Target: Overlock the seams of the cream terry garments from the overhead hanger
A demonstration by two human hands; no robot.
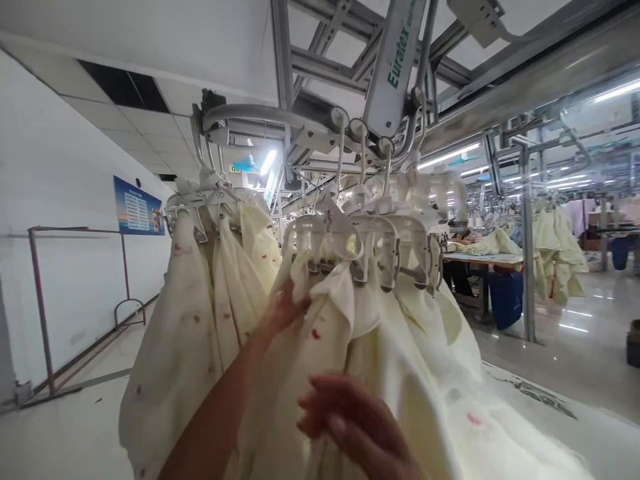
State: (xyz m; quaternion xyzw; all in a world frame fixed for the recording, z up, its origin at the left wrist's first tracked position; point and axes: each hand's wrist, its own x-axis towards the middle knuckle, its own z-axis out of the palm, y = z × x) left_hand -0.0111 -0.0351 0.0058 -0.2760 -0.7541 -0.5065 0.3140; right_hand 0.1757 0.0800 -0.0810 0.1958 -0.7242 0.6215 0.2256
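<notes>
Cream cloth pieces with small red marks hang close in front of me from clear plastic clip hangers [360,230]. My left hand [285,308] reaches in among them just below the clips, its thumb and fingers apart against the cloth; the fingertips are blurred. Beside it hangs a cream cloth piece [325,327] with a folded-over top corner. Lower down, my right hand [355,423] is in front of the cloth, smeared by motion. Its fingers are loosely bent and apart, and nothing shows in them.
Overhead runs a curved metal rail [270,115] with hooks carrying the hangers. More cream pieces [185,313] hang at the left. A metal frame [43,313] stands by the wall. To the right are a post [529,267], a worktable [483,257] and a blue bin [505,298].
</notes>
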